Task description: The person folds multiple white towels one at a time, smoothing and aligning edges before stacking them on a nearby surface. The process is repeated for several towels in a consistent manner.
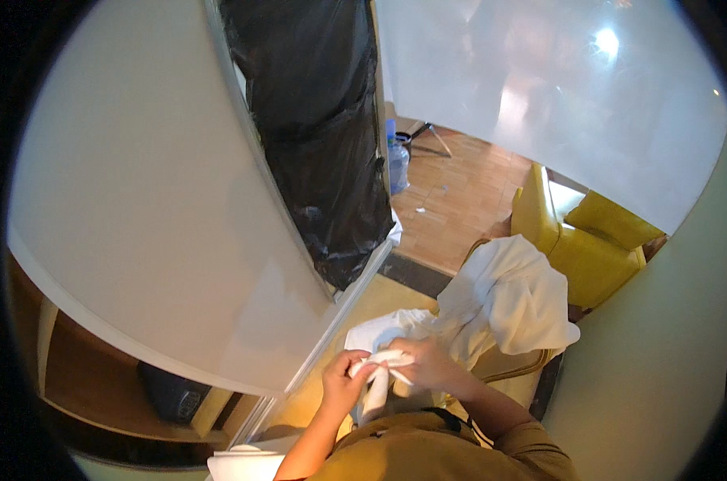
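Both of my hands grip one bunched piece of white fabric (pixel 380 362) in front of my body. My left hand (pixel 344 380) pinches its left side between thumb and fingers. On the other side, my right hand (pixel 425 362) closes around the fabric, and its fingertips are partly hidden. A strip of the cloth hangs down between the hands. Just beyond them, a large white cloth (pixel 508 294) lies draped in folds over a chair (pixel 523 368) with a curved frame. Whether the fabric in my hands joins the draped cloth cannot be told.
A pale panel (pixel 159 198) stands at left above a wooden shelf (pixel 93 379) holding a dark bag (pixel 174 394). Black plastic sheeting (pixel 321 144) covers an opening. Beyond are a large water bottle (pixel 398 165) and a yellow armchair (pixel 592 258). A green wall (pixel 646 337) runs along the right.
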`<state>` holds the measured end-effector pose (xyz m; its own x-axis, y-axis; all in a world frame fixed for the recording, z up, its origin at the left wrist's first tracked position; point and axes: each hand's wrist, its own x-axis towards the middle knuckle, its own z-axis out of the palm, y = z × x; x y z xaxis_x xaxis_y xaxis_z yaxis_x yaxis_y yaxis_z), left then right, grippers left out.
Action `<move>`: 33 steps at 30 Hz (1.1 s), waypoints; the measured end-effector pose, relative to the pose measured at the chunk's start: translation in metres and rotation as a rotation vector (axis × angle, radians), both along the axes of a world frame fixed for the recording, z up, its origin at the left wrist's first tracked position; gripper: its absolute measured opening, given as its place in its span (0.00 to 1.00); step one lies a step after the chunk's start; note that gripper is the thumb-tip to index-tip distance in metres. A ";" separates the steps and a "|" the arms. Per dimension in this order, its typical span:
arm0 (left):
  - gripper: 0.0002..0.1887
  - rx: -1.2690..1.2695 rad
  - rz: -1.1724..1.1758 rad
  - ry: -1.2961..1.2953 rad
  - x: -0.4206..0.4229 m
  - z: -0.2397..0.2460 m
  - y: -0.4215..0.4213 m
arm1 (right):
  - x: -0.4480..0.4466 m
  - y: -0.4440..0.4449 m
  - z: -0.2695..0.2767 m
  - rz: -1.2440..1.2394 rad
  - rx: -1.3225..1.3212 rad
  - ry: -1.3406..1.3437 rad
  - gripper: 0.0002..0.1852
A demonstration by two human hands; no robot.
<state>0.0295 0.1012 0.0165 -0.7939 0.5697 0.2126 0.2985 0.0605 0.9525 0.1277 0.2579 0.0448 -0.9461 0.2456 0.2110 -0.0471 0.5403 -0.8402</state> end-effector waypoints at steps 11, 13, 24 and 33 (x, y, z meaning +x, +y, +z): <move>0.07 -0.188 0.170 0.068 -0.028 -0.100 -0.071 | -0.004 0.022 0.036 -0.253 -0.102 0.219 0.07; 0.06 -0.191 0.227 0.055 -0.034 -0.104 -0.084 | -0.009 0.028 0.033 -0.284 -0.116 0.272 0.07; 0.10 0.255 0.068 -0.415 -0.005 -0.005 -0.058 | -0.030 0.048 -0.010 -0.549 -0.090 0.251 0.11; 0.18 -0.054 -0.441 -0.287 -0.003 -0.009 -0.007 | -0.027 0.011 -0.036 -0.322 -0.310 0.263 0.12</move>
